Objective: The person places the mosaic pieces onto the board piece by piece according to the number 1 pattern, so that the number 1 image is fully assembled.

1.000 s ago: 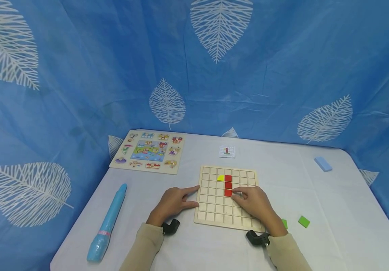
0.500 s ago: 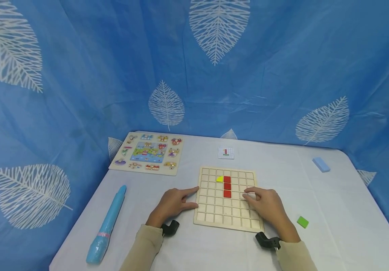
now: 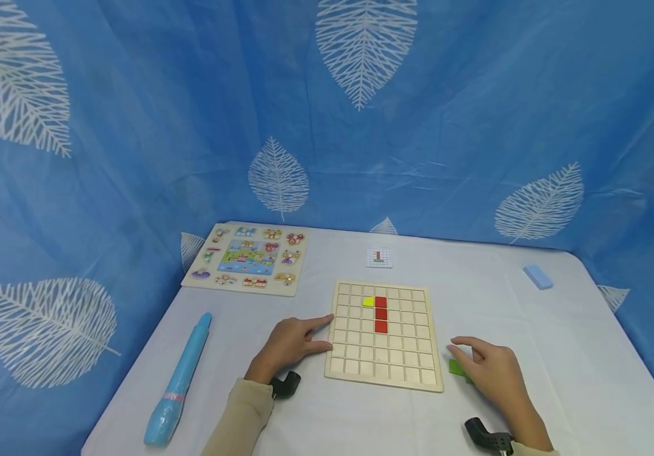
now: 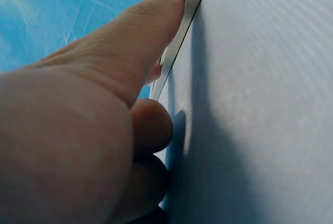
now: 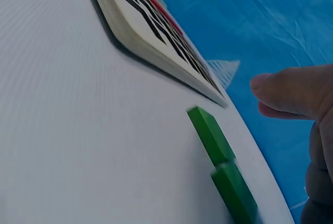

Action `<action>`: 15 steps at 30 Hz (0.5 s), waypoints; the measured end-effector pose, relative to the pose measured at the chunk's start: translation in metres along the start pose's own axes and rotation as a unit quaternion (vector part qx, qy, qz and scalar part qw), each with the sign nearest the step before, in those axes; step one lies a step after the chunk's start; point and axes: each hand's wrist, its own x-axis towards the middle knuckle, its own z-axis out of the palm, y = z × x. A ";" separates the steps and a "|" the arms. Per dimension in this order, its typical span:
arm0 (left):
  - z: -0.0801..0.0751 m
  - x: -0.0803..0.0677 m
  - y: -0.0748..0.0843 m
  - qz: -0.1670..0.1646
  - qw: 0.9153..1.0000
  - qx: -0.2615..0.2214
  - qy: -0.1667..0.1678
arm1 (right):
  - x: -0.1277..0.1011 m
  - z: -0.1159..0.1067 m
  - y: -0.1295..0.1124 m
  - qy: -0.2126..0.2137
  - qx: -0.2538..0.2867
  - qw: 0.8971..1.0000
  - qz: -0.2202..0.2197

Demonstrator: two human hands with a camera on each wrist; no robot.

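While left hand (image 3: 292, 342) steadies board (image 3: 382, 373) edge, right hand (image 3: 489, 370) nears tiles (image 3: 456, 368).

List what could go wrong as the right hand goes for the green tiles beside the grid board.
1. Two green tiles lie end to end; the right hand might drag both or knock one away.
2. The tiles sit close to the grid board edge, so a fumble could nudge it, though the left hand steadies its left side, and perhaps jolt the red tiles.

The grid board (image 3: 382, 367) is made of pale, matt wood (its edge looks smooth), the green tiles (image 5: 221, 156) are painted matt, and the table (image 3: 560, 354) is covered in finely ribbed white cloth.
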 end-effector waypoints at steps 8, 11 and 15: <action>0.000 -0.001 0.001 -0.005 1.000 -0.001 0.000 | -0.021 -0.013 0.014 0.020 -0.024 0.998 0.057; 0.000 0.000 0.001 -0.004 1.000 -0.001 0.002 | -0.028 -0.017 0.020 0.035 -0.020 0.997 0.062; 0.001 0.000 0.001 -0.002 1.000 0.000 0.003 | -0.038 -0.024 0.027 0.037 -0.021 0.995 0.087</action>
